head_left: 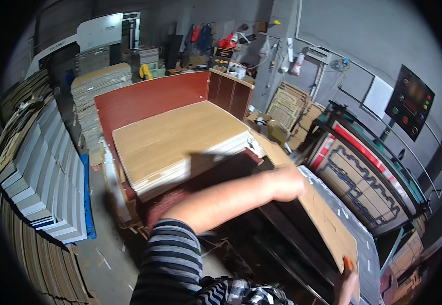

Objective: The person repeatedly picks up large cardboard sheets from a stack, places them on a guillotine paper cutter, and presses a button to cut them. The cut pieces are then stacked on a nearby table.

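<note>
A long tan cardboard sheet (pixel 328 221) slants from the middle of the view down toward the lower right, along a grey metal bed (pixel 361 239). My left hand (pixel 286 184), blurred by motion, reaches across from a striped sleeve and is closed at the sheet's left edge. At the near end of the sheet, my right hand (pixel 347 282) grips its edge, with something orange at a fingertip. Beyond my left forearm, a thick stack of tan-topped boards (pixel 180 134) lies inside a red-brown panelled enclosure (pixel 150 99).
Stacks of grey-white boards (pixel 53 173) stand on the left. To the right is a press (pixel 363 183) with a bent-rule die on its plate, and a control panel (pixel 410 101) above it. Dark rails (pixel 287 244) run below the sheet. Paper scraps litter the floor (pixel 104 259).
</note>
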The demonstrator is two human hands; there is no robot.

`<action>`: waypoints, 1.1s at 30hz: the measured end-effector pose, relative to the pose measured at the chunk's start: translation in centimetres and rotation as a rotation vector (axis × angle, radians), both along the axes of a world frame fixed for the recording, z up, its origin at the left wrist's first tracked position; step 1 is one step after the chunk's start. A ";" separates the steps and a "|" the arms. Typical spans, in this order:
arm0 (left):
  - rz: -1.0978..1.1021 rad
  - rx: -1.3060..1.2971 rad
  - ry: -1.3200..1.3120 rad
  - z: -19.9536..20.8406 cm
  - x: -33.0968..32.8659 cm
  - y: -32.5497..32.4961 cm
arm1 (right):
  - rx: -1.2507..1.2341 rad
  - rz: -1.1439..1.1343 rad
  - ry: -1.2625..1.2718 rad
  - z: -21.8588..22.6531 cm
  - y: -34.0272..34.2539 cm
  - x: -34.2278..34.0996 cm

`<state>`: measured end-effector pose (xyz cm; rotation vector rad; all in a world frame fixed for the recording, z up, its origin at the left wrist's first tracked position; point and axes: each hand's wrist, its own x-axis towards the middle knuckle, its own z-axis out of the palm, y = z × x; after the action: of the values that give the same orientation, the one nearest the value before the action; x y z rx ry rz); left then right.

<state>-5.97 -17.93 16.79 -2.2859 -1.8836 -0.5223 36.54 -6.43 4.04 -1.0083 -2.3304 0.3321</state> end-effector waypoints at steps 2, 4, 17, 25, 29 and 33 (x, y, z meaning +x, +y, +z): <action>0.215 -0.127 0.149 7.4 -1.9 -6.8 | -0.063 -0.032 0.015 5.4 -2.7 -8.0; 0.379 -0.023 0.177 9.4 -6.0 -13.9 | 0.088 0.162 0.117 7.2 -3.3 -16.3; 1.226 0.275 0.392 -13.2 -19.8 -37.0 | 0.572 0.630 0.051 1.6 -14.3 -53.4; 1.386 0.200 0.193 -24.7 -27.5 -27.7 | 0.398 1.011 -0.286 -6.5 -16.1 -35.3; 1.379 0.087 0.099 -26.0 -28.4 -26.4 | -0.037 0.807 -0.424 -10.9 -12.9 -22.6; 1.265 -0.057 -0.090 -22.5 -29.9 -25.3 | -0.155 0.612 -0.714 -17.3 -10.8 -8.3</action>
<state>-35.88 -43.24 -5.72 -0.6942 -2.8176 -0.3381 28.20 -17.21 -13.22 -0.4822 -3.2976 0.4402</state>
